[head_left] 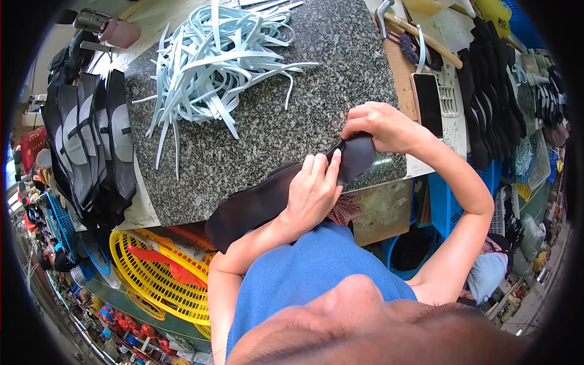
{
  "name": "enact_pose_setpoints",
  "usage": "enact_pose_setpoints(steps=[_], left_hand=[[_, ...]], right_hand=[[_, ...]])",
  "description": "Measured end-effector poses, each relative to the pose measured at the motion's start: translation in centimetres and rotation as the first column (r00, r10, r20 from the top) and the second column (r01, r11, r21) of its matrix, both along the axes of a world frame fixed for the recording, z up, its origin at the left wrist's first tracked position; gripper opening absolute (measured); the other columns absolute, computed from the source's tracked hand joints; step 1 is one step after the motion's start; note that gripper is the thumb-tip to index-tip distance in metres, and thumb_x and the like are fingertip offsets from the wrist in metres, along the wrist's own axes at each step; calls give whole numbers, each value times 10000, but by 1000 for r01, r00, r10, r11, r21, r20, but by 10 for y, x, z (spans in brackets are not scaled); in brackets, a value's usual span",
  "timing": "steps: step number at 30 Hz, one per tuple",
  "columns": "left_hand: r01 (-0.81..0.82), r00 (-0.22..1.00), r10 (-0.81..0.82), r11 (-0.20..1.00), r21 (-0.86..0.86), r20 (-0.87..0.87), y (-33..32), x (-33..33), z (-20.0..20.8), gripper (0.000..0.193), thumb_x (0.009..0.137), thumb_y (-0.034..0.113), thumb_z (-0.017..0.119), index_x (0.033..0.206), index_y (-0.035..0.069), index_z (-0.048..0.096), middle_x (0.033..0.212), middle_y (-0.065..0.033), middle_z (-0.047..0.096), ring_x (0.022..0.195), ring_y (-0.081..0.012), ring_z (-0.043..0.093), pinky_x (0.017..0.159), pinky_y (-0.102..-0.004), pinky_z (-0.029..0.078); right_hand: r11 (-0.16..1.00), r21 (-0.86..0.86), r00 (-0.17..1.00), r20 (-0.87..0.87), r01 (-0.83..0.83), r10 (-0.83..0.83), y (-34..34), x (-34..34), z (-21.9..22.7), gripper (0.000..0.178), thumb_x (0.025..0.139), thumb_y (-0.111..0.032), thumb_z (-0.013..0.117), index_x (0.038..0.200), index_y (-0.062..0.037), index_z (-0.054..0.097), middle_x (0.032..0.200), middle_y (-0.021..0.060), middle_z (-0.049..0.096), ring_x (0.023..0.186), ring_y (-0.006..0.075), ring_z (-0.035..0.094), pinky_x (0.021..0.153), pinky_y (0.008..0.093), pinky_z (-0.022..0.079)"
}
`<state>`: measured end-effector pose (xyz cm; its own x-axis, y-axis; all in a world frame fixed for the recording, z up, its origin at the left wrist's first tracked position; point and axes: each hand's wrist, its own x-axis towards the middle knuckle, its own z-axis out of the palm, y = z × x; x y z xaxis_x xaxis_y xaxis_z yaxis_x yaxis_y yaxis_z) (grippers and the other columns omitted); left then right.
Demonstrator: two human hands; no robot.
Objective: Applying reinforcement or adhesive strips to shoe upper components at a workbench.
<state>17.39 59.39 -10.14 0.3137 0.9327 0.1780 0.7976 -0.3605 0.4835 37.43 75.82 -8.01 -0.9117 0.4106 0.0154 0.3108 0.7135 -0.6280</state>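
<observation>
A long, curved black piece (258, 205) of smooth, leather-like sheet lies slantwise along the front edge of the speckled stone slab (365, 67). Across its middle rests my left hand (313, 191), fingers pressed together on its upper edge, thumb hidden. My right hand (383, 128) is closed around the upper edge near the rounded right end, fingers curled; its fingertips are partly hidden. Between the two hands a seam or fold runs along that edge. The left end of the piece sticks out past the slab, beside my left forearm.
Pale blue flat strips (213, 67) lie tangled on the slab. Stacked black and grey pieces (91, 140) hang at the left, more black pieces (486, 91) at the right. A phone (427, 103) and a wooden-handled hammer (426, 41) lie at right. Below stands a yellow basket (164, 280).
</observation>
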Motion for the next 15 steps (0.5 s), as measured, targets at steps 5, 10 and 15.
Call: enact_pose_setpoints(steps=[5,10,15], left_hand=[[-42,999,41,998,53,12,4,14,-12,505,800,129,835,1254,-39,695,944,-108,558,859,-264,573,720,-365,524],[-54,995,48,997,64,88,6,14,-14,488,801,145,862,1209,-64,696,927,-105,558,851,-279,577,713,-379,522],[-42,995,38,998,41,95,5,11,-13,552,758,116,866,1245,-73,687,941,-115,563,869,-281,581,748,-376,527]], right_hand=[[995,-57,994,62,-81,85,5,-2,1,164,800,-87,732,952,-48,685,911,98,656,887,324,706,746,452,574],[950,232,978,51,-210,204,1,-14,2,104,848,-89,652,860,-28,569,912,104,559,833,302,698,720,403,591],[982,146,992,-7,-120,122,3,-3,-7,317,773,-55,730,1086,-54,676,1018,71,650,938,274,685,862,409,554]])
